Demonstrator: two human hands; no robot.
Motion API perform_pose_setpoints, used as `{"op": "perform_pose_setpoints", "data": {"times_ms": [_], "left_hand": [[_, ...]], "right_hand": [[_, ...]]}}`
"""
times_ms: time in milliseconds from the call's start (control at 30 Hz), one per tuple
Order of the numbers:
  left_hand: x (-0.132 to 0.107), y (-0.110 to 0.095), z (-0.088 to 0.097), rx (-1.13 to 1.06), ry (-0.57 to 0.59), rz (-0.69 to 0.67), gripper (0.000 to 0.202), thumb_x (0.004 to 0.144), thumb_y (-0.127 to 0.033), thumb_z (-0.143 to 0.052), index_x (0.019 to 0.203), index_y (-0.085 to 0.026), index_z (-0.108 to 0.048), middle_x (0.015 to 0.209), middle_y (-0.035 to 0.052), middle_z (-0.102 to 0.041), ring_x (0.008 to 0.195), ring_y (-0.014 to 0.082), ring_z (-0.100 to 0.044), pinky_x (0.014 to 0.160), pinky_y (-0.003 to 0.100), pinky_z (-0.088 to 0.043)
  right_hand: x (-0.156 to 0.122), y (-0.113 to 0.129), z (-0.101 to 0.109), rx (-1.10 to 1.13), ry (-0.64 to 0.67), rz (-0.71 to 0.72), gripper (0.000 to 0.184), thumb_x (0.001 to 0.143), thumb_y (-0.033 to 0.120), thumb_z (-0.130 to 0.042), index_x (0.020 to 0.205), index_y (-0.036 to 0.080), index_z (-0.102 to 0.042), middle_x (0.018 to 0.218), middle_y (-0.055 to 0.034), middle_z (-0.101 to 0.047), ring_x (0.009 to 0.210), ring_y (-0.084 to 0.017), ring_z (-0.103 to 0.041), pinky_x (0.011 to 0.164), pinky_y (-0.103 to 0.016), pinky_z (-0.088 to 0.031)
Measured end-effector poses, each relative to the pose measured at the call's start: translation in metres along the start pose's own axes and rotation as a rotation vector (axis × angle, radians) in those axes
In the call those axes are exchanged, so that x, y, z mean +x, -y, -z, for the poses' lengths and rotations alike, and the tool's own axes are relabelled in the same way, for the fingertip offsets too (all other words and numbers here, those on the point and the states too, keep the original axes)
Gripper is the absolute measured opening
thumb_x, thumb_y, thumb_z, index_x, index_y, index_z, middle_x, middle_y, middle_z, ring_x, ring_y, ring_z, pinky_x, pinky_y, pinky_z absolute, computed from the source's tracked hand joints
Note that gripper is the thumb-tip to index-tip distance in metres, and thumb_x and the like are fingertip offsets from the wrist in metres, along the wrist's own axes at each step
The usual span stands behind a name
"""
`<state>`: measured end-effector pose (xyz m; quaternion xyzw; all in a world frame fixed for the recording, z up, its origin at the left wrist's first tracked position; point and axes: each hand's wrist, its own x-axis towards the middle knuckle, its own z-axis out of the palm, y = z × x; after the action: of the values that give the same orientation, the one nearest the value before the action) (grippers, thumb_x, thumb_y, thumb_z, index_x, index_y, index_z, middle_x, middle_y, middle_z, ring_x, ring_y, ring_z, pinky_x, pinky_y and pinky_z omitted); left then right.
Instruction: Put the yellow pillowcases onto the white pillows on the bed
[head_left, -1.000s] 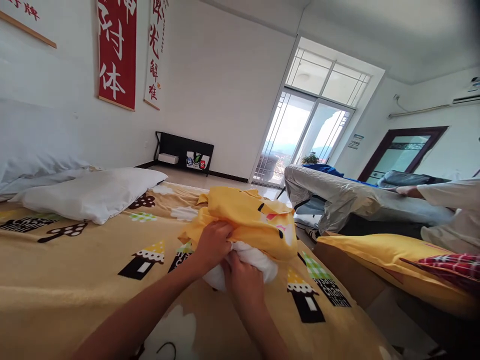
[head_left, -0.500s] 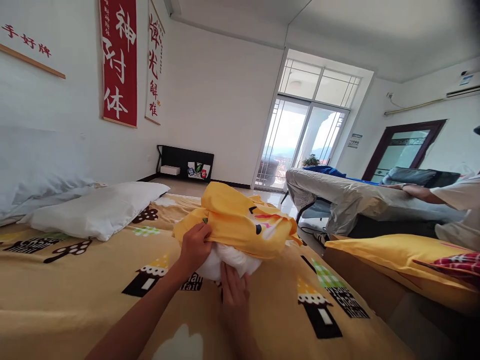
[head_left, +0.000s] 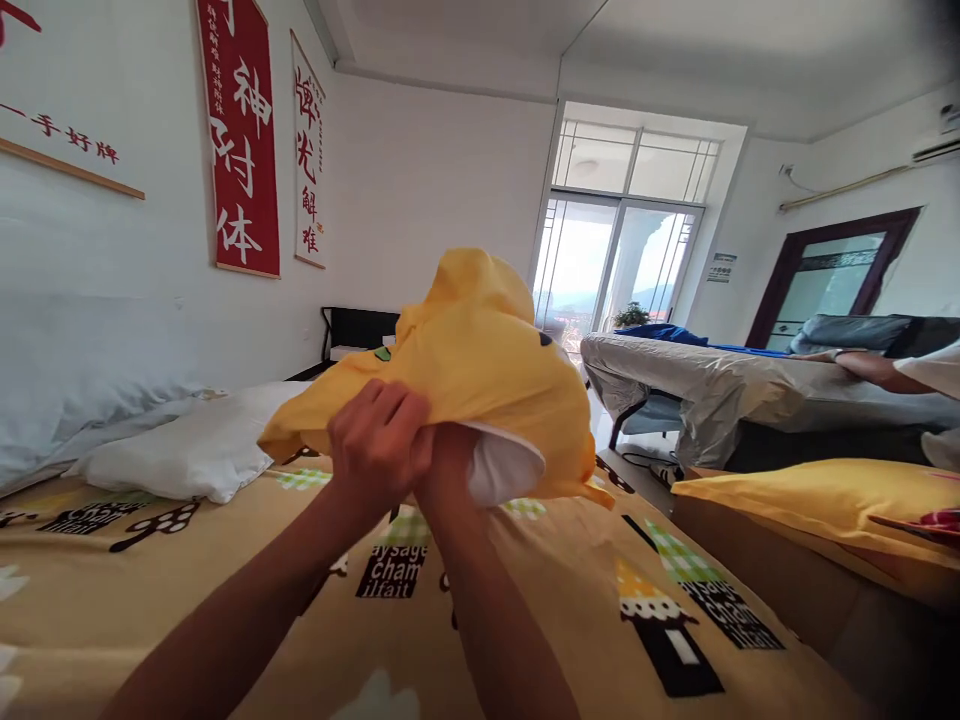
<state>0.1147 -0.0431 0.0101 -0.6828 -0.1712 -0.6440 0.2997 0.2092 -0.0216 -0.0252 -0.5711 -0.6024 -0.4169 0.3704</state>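
Observation:
A yellow pillowcase (head_left: pixel 480 350) with printed dark and green marks hangs bunched above the bed, raised in the middle. My left hand (head_left: pixel 382 435) is closed on the edge of its opening. Inside that opening, my right hand is hidden from the wrist (head_left: pixel 450 470) on, so its fingers do not show. Part of a white pillow (head_left: pixel 502 468) shows at the mouth of the pillowcase, beside my right wrist. Under my arms lies a tan bedsheet (head_left: pixel 525 590) printed with houses, trees and lettering.
Another white pillow (head_left: pixel 180 450) lies to the left on the bed. At the right, a filled yellow pillow (head_left: pixel 810 510) rests on a cardboard box (head_left: pixel 757 560). Behind it stands a plastic-covered table (head_left: pixel 675 370), where another person's arm (head_left: pixel 874 370) reaches in.
The pillowcase has risen off the bed and spread to the left. My right hand has gone from the white pillow at the opening to inside the pillowcase. My left hand still grips the edge.

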Motion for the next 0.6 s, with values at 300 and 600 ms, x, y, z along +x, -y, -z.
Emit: {"op": "perform_pose_setpoints", "data": {"times_ms": [300, 600], "left_hand": [[0.005, 0.064, -0.016, 0.345, 0.458, 0.136, 0.012, 0.073, -0.012, -0.048, 0.080, -0.018, -0.056, 0.081, 0.0078, -0.063, 0.078, 0.0229, -0.055, 0.055, 0.030, -0.025], [-0.010, 0.077, 0.000, 0.360, 0.453, 0.027, 0.011, 0.063, -0.012, -0.048, 0.068, -0.017, -0.057, 0.067, 0.0076, -0.063, 0.065, 0.0214, -0.056, 0.056, 0.030, -0.028]], "right_hand": [[-0.138, -0.032, -0.030, 0.332, -0.085, 0.221, 0.034, 0.091, 0.018, -0.040, 0.122, 0.015, -0.054, 0.124, -0.0125, -0.060, 0.121, -0.020, -0.052, 0.104, -0.038, -0.038], [-0.159, -0.095, -0.082, -0.029, -0.088, -0.960, 0.044, 0.083, 0.034, -0.045, 0.118, 0.008, -0.046, 0.101, -0.0205, -0.058, 0.082, -0.028, -0.058, 0.061, -0.033, -0.044]]}}
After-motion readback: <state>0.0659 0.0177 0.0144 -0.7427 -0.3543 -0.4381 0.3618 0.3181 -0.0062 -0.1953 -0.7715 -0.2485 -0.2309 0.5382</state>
